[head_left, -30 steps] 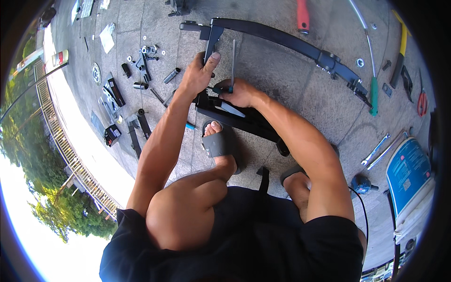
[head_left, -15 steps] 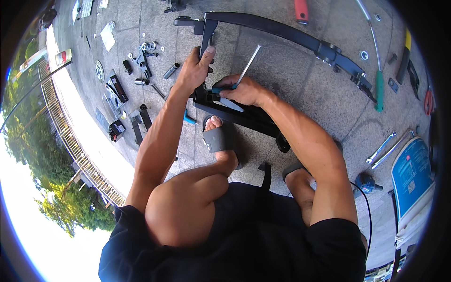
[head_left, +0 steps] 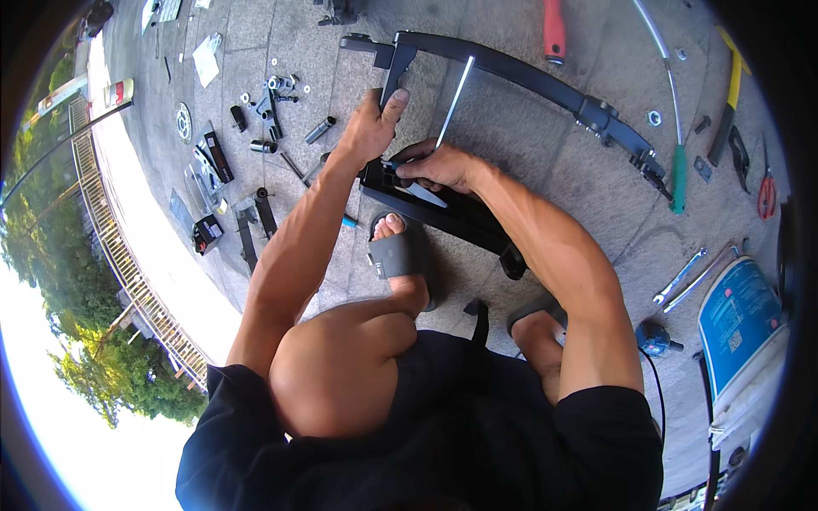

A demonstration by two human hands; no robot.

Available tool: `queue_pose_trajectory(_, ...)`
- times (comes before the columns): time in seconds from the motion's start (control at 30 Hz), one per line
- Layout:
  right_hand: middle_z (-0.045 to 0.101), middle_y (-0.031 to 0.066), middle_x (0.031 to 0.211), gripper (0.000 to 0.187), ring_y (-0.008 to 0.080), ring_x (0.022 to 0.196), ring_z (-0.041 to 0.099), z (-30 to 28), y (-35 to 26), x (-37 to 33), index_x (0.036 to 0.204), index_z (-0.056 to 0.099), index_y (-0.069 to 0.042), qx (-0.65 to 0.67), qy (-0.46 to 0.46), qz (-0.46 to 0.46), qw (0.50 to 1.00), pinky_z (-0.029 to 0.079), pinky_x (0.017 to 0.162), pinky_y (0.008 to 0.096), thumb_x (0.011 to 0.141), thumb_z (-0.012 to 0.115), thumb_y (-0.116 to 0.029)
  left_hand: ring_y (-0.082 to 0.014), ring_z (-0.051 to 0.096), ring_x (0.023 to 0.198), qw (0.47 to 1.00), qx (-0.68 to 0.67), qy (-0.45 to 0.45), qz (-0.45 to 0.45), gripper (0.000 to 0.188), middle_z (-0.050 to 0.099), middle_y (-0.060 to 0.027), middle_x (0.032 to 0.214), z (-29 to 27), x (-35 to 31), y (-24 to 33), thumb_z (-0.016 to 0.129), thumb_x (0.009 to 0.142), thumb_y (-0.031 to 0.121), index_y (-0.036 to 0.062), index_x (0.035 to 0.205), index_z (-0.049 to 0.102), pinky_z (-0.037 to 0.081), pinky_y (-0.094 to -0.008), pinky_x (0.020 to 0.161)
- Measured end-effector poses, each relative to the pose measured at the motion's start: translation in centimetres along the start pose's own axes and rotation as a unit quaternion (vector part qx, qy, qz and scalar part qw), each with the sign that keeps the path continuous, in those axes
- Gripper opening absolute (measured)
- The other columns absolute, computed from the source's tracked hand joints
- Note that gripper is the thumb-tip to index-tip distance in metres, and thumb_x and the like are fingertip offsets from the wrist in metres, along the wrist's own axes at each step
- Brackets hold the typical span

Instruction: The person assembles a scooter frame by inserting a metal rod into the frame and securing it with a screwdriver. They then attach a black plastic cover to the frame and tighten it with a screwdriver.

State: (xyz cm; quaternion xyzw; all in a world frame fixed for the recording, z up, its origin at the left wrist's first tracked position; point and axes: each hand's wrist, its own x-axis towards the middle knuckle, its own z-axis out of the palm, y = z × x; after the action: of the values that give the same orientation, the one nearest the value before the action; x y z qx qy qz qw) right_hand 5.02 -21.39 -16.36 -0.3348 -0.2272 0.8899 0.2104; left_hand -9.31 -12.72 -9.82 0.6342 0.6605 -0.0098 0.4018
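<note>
A black metal folding frame [head_left: 503, 68] with a long curved tube lies on the paving in front of me. My left hand [head_left: 372, 128] is closed around its upright post, thumb along the post. Close beside it, my right hand [head_left: 439, 166] grips a hand tool with a thin silver shaft [head_left: 457, 98] that points up and away. A bit of teal handle shows at the fingers; the rest is hidden, so its exact kind is unclear. Under the right fingers, a pale flat piece [head_left: 426, 195] lies against the frame's lower black beam [head_left: 443, 223].
Sockets, washers and small parts [head_left: 271, 111] lie scattered at the left. On the right are a green-handled screwdriver [head_left: 679, 179], a yellow-and-black hammer [head_left: 727, 111], red-handled scissors [head_left: 767, 196], a wrench [head_left: 680, 277], a blue power tool [head_left: 654, 338] and a blue-and-white bag [head_left: 740, 319].
The frame and both hands appear slightly further right and lower in view. The tool's silver shaft has swung to a steeper angle. Both grips are kept.
</note>
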Motion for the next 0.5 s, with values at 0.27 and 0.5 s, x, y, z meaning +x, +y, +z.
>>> queue_pose_trajectory(0.27,0.071,0.0076,0.088,0.025,0.0136,0.077,0.064,0.1,1.3,-0.5,0.103,0.069,-0.004,-0.274,0.121,-0.221,0.928,0.052,0.070,0.0283,0.084,0.073,-0.019,-0.0456,0.059,0.103,0.989,0.036,0.125,0.067,0.070,0.059,-0.0329,0.107,-0.1,-1.5,1.8,0.056,0.089,0.057,-0.0065,0.118,0.053,0.047,-0.0470,0.087)
queue_pose_trajectory(0.5,0.055,0.0225,0.130,0.056,0.0329,0.123,0.052,-0.1,2.1,0.0,0.133,0.047,-0.003,-0.210,0.173,-0.288,0.918,0.042,0.099,0.0431,0.086,0.066,-0.026,-0.0410,0.055,0.113,0.957,-0.067,0.039,0.280,0.052,0.053,-0.0285,0.122,3.0,-6.4,8.5,0.062,0.090,0.032,-0.0051,0.126,0.051,0.044,-0.0436,0.097)
